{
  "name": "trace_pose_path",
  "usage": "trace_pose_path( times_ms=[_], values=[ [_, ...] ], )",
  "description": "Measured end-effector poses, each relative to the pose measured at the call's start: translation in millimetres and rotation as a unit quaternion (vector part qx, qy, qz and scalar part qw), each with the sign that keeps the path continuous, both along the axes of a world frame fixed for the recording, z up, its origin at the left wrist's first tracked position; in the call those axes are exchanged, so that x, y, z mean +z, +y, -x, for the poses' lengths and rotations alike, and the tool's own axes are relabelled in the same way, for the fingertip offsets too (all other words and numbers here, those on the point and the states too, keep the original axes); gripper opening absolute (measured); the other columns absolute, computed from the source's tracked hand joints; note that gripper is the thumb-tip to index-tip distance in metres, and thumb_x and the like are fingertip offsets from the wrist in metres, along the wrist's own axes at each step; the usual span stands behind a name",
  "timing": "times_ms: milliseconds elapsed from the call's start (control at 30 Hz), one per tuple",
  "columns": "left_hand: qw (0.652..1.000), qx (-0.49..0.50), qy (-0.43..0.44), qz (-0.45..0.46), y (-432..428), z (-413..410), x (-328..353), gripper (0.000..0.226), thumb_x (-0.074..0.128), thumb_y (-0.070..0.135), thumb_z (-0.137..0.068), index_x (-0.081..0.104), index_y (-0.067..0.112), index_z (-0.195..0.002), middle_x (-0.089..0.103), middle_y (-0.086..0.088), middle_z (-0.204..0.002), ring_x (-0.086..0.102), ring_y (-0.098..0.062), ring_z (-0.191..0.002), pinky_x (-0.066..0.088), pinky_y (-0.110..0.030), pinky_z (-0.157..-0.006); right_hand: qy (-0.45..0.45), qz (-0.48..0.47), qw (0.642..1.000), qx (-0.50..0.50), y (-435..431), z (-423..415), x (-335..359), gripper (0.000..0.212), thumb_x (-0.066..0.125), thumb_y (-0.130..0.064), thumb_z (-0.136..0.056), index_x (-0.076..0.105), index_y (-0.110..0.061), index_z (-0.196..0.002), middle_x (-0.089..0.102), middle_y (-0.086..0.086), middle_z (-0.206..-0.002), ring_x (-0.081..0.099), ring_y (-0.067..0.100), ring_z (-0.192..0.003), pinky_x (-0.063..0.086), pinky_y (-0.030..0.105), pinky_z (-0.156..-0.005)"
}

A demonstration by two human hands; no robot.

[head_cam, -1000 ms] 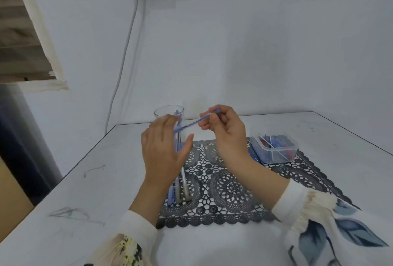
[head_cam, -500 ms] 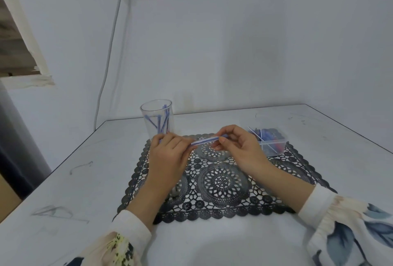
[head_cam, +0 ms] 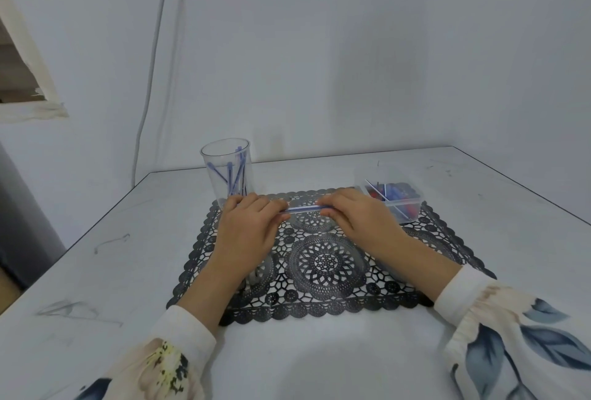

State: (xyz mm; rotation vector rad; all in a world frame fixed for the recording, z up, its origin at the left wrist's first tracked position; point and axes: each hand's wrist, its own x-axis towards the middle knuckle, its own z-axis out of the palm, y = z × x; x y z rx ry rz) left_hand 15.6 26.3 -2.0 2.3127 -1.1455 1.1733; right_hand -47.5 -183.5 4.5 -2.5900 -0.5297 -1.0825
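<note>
both pen (head_cam: 303,208) ends inside curled hands (head_cam: 248,230) (head_cam: 359,219)

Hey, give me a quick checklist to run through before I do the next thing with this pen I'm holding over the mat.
1. Grip: left hand and right hand each pinch one end of the pen: ok.
2. Pen roughly level above the mat: ok.
3. Pen closed and whole: cannot tell, the hands cover both ends.
4. Cup upright and open, with room beside the pens in it: ok.
5. Way to the cup free: ok, it stands just behind the left hand.
6. Box clear of the right hand: cannot tell, it sits very close behind it.
</note>
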Motion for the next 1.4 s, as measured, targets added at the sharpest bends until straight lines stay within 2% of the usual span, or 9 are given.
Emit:
trace_pose_path(
  times_ms=[200,367,600,800,900,967,1100,1233,1400],
  values=[
    [0.999,0.026,0.016,-0.023,-1,4,2,0.027,0.043,0.032,-0.092,0.065,0.020,-0.084,0.063,0.008,-0.073,0.054,-0.017,-0.067,0.035,-0.034,-0.071,-0.062,0.047,0.997,-0.015,-2,-4,0,0.029,0.049,-0.028,-0.087,0.071,-0.009,-0.087,0.070,0.002,-0.077,0.065,0.019,-0.068,0.053,0.028,-0.059],
    [0.998,0.034,0.052,-0.013,-3,15,6,0.033,0.036,0.033,-0.089,0.051,0.020,-0.062,0.033,0.012,-0.044,0.032,-0.012,-0.034,0.028,-0.020,-0.038,-0.122,0.097,0.988,-0.016,-2,-1,1,0.024,0.053,-0.024,-0.086,0.073,-0.012,-0.080,0.070,0.000,-0.072,0.064,0.017,-0.065,0.052,0.029,-0.058],
    [0.995,0.053,0.078,-0.008,-2,18,9,0.031,0.034,0.033,-0.084,0.035,0.026,-0.054,0.014,0.011,-0.039,0.022,-0.010,-0.033,0.018,-0.014,-0.039,-0.184,0.144,0.972,-0.019,0,1,1,0.008,0.064,-0.013,-0.084,0.071,-0.012,-0.080,0.067,-0.001,-0.069,0.061,0.017,-0.063,0.049,0.030,-0.063],
    [0.995,0.079,0.060,-0.022,0,17,9,0.033,0.034,0.034,-0.084,0.043,0.024,-0.054,0.017,0.012,-0.040,0.020,-0.008,-0.033,0.009,-0.011,-0.043,-0.085,0.107,0.991,0.001,5,-2,-4,0.026,0.047,-0.017,-0.087,0.070,-0.006,-0.091,0.068,0.005,-0.080,0.062,0.020,-0.073,0.054,0.032,-0.064],
    [0.994,0.083,0.058,-0.032,2,16,8,0.033,0.035,0.035,-0.083,0.046,0.024,-0.054,0.020,0.012,-0.041,0.020,-0.009,-0.033,0.008,-0.012,-0.044,-0.071,0.105,0.992,0.016,7,-4,-8,0.019,0.064,0.001,-0.076,0.070,-0.003,-0.094,0.068,0.006,-0.081,0.062,0.020,-0.075,0.053,0.028,-0.068],
    [0.995,0.073,0.059,-0.030,3,15,7,0.032,0.036,0.035,-0.083,0.045,0.025,-0.054,0.022,0.012,-0.041,0.020,-0.009,-0.034,0.008,-0.012,-0.044,-0.070,0.079,0.994,0.031,7,-4,-9,0.024,0.073,0.007,-0.069,0.070,-0.001,-0.092,0.067,0.007,-0.079,0.060,0.020,-0.075,0.051,0.027,-0.069],
    [0.996,0.049,0.071,-0.008,4,13,7,0.034,0.036,0.035,-0.083,0.050,0.021,-0.055,0.030,0.011,-0.040,0.029,-0.011,-0.033,0.019,-0.015,-0.037,-0.096,0.044,0.993,0.060,10,1,-5,0.017,0.054,-0.001,-0.081,0.068,0.003,-0.090,0.066,0.009,-0.078,0.057,0.021,-0.076,0.050,0.030,-0.071],
    [0.997,0.034,0.075,0.010,4,13,8,0.036,0.036,0.035,-0.084,0.054,0.019,-0.056,0.032,0.010,-0.040,0.034,-0.013,-0.033,0.027,-0.019,-0.037,-0.170,0.120,0.976,0.062,9,6,1,0.023,0.047,0.005,-0.085,0.070,0.006,-0.090,0.068,0.014,-0.083,0.064,0.030,-0.080,0.055,0.038,-0.078],
    [0.997,0.041,0.065,0.011,5,17,10,0.035,0.037,0.034,-0.083,0.053,0.020,-0.056,0.034,0.008,-0.039,0.033,-0.014,-0.033,0.023,-0.017,-0.038,-0.174,0.121,0.976,0.046,9,3,1,0.024,0.058,0.010,-0.081,0.067,0.004,-0.103,0.063,0.014,-0.084,0.057,0.026,-0.082,0.047,0.032,-0.075]
  ],
)
